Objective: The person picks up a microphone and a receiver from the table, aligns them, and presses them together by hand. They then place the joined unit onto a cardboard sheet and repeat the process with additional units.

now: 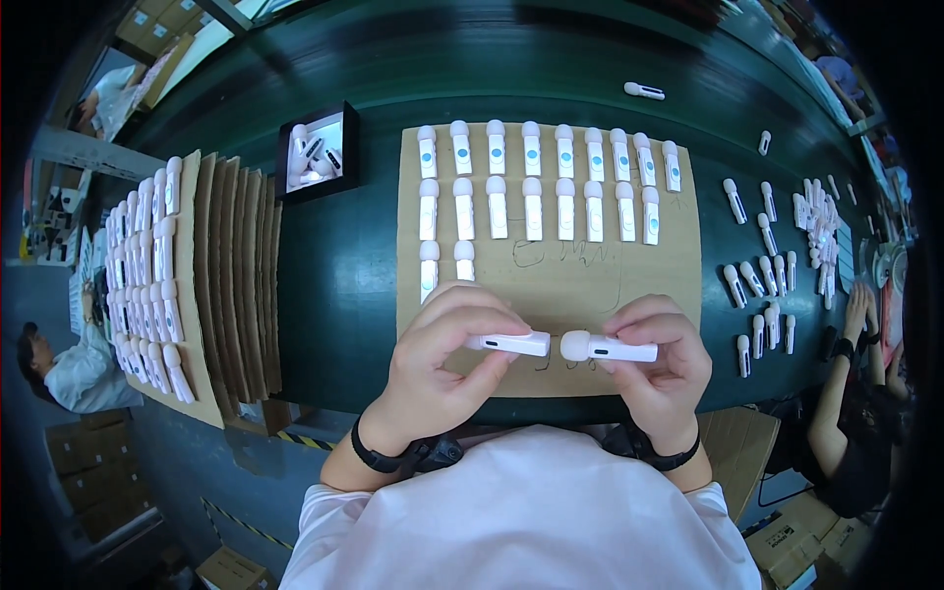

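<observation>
My left hand [442, 356] grips a small white round-headed device [518, 342], its dark slot facing up and its head mostly covered by my fingers. In my right hand [661, 356] is a second device of the same kind [612, 349], its round head pointing left toward the first. A narrow gap separates the two. Both are held over the near part of a brown cardboard sheet [551, 270]. Farther off on the sheet, similar devices stand in rows, such as one [532, 147] in the back row with a blue round mark.
Cardboard sheets [231, 285] are stacked at left, the top one carrying more devices. A black box [344, 147] with loose devices stands behind them. Loose devices [772, 275] lie on the dark green table [339, 344] at right. Beside them a co-worker's hands [860, 320] show.
</observation>
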Demonstrator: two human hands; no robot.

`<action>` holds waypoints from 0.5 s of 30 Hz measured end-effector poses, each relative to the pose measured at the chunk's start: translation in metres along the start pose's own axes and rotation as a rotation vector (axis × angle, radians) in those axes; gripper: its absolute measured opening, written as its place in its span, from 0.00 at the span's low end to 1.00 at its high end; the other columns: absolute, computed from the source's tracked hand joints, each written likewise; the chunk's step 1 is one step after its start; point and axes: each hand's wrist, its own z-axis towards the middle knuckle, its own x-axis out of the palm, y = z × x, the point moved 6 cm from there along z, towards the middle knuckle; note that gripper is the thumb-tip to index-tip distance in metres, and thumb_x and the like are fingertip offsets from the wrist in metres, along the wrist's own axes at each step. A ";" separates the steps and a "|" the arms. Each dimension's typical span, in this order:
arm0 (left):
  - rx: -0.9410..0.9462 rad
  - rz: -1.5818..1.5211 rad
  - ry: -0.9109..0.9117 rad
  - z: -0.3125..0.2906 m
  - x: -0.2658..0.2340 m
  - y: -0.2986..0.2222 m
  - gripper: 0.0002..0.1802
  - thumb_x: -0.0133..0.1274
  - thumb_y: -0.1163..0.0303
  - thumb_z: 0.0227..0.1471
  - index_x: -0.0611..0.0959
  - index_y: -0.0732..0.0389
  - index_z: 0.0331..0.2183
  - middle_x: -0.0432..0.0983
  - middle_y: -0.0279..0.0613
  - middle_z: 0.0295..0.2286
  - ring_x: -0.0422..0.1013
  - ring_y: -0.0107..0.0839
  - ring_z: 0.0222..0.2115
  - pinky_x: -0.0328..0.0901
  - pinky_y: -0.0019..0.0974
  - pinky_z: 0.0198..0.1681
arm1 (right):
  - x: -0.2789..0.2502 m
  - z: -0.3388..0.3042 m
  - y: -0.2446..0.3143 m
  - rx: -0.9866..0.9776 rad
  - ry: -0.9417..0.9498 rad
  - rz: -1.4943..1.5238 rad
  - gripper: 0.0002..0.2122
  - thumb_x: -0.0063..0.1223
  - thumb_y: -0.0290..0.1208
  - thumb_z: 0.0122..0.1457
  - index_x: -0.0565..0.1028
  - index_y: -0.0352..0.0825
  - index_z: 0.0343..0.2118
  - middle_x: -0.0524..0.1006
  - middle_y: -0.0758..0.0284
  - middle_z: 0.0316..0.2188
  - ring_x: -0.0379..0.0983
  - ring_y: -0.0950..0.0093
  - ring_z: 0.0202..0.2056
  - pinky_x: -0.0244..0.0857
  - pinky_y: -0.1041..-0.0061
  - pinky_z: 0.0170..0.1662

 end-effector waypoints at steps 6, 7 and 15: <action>-0.089 -0.263 -0.030 -0.002 0.009 0.010 0.12 0.59 0.82 0.45 0.79 0.64 0.35 0.77 0.44 0.35 0.73 0.35 0.41 0.61 0.45 0.55 | 0.009 0.002 0.003 -0.062 0.143 -0.263 0.19 0.55 0.11 0.47 0.76 0.31 0.44 0.73 0.59 0.36 0.71 0.71 0.35 0.67 0.75 0.37; -0.115 -0.302 -0.024 -0.002 0.011 0.012 0.12 0.59 0.82 0.45 0.79 0.64 0.35 0.76 0.44 0.35 0.72 0.34 0.41 0.61 0.46 0.57 | 0.014 0.004 0.004 -0.109 0.182 -0.328 0.19 0.54 0.11 0.47 0.76 0.30 0.45 0.73 0.59 0.36 0.71 0.71 0.35 0.67 0.76 0.37; -0.008 -0.248 -0.011 -0.001 0.012 0.011 0.12 0.59 0.82 0.46 0.79 0.64 0.36 0.73 0.43 0.39 0.72 0.33 0.42 0.56 0.50 0.61 | 0.036 0.010 0.007 -0.173 0.235 -0.402 0.19 0.54 0.11 0.46 0.75 0.29 0.44 0.73 0.59 0.35 0.70 0.68 0.34 0.67 0.74 0.35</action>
